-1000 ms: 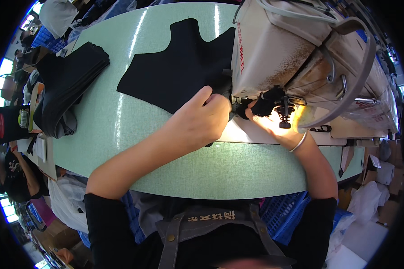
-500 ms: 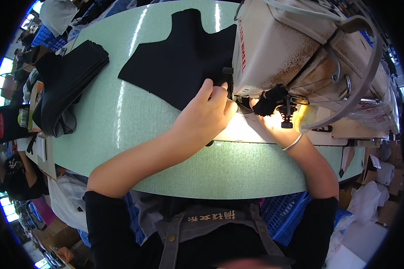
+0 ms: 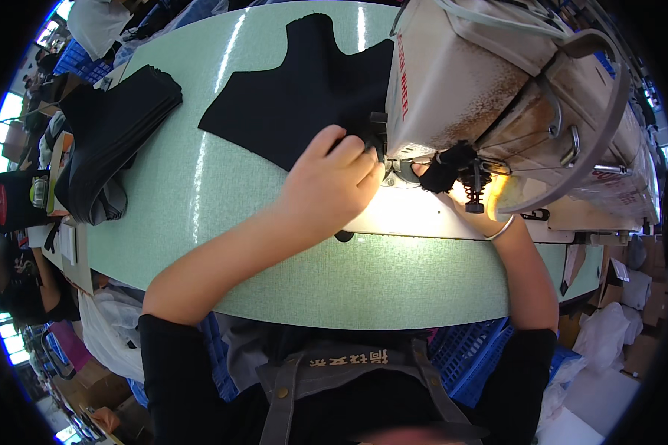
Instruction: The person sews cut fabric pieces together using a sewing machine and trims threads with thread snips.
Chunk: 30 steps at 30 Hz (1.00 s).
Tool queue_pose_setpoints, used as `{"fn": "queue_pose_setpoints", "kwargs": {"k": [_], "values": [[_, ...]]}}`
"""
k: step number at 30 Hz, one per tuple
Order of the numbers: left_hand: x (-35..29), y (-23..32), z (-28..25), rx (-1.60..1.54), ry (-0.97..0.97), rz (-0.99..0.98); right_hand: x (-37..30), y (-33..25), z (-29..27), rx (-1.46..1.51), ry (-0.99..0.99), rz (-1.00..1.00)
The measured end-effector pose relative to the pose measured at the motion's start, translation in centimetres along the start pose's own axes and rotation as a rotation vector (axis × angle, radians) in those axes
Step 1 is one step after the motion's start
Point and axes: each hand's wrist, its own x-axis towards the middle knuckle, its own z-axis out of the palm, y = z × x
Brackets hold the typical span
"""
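Note:
A black cut fabric piece lies spread on the pale green table, its right side running under the sewing machine. My left hand is closed on the near edge of this fabric, just left of the needle area, with fingers curled and knuckles up. Beyond the needle area, my right hand reaches in under the machine head from the right. Its fingers are mostly hidden behind the machine's tension parts and a black fuzzy pad, so their grip does not show. A lamp lights the white machine bed brightly.
A stack of folded black fabric pieces lies at the table's left. Blue plastic baskets stand below the front edge. A curved grey guard arches off the machine's right side. Another person sits at far left.
My left hand has shifted slightly left and turned knuckles-up. My right hand has drawn back to the right and further under the machine parts. The fabric has moved slightly to the right.

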Motion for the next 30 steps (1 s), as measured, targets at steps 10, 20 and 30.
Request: {"fn": "queue_pose_setpoints", "kwargs": {"k": [10, 20, 30], "values": [[0.2, -0.7, -0.1, -0.135, -0.023, 0.075, -0.9, -0.1, 0.7, 0.201, -0.006, 0.075], [0.2, -0.2, 0.1, -0.08, -0.014, 0.116, 0.3, -1.6, -1.1, 0.019, 0.225, -0.033], [0.0, 0.5, 0.7, -0.115, 0.032, 0.063, 1.4, -2.7, -3.1, 0.159, 0.324, -0.024]]}}
